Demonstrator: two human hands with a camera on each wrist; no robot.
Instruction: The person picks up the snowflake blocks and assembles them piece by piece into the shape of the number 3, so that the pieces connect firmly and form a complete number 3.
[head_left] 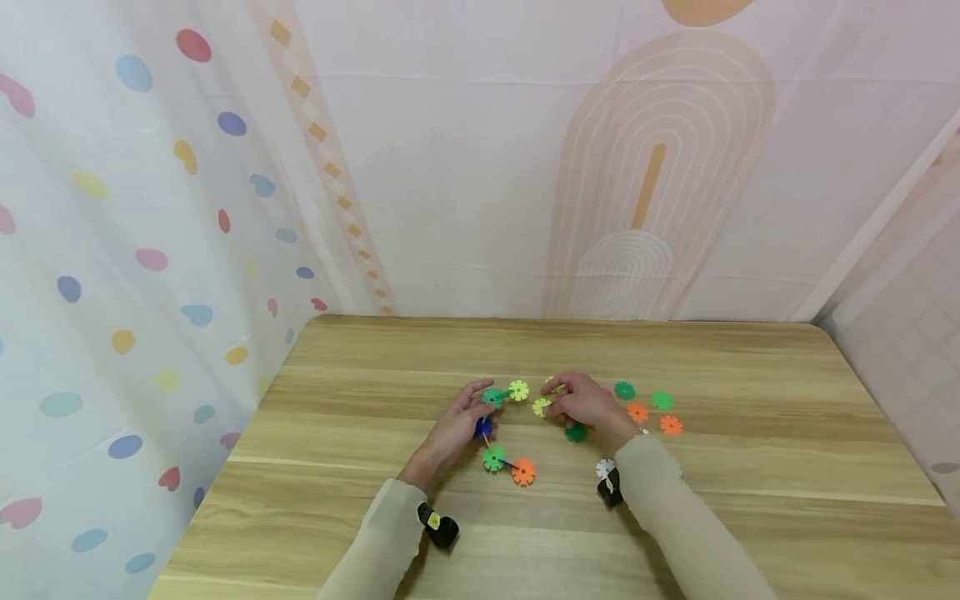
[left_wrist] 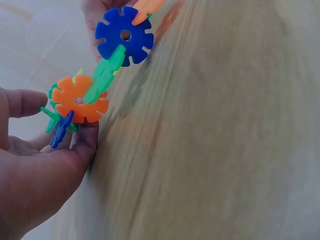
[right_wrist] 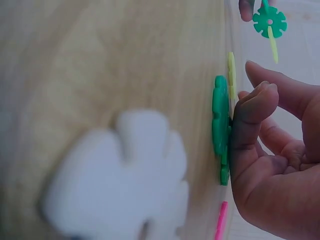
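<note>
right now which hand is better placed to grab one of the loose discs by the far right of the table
Right. The right hand lies next to the loose discs, while the left hand is farther off and already holds the joined chain.

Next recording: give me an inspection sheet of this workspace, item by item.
Surface: wooden table, light grain.
Job's things: chain of slotted plastic discs in green, blue, orange and yellow; yellow disc; dark green disc.
Clutter: loose green and orange discs on the right; white disc by the right wrist.
Grips: left hand pinches the chain; right hand holds the yellow disc.
Cables: nothing seen.
Surroundings: patterned fabric backdrop, dots and arches.
</note>
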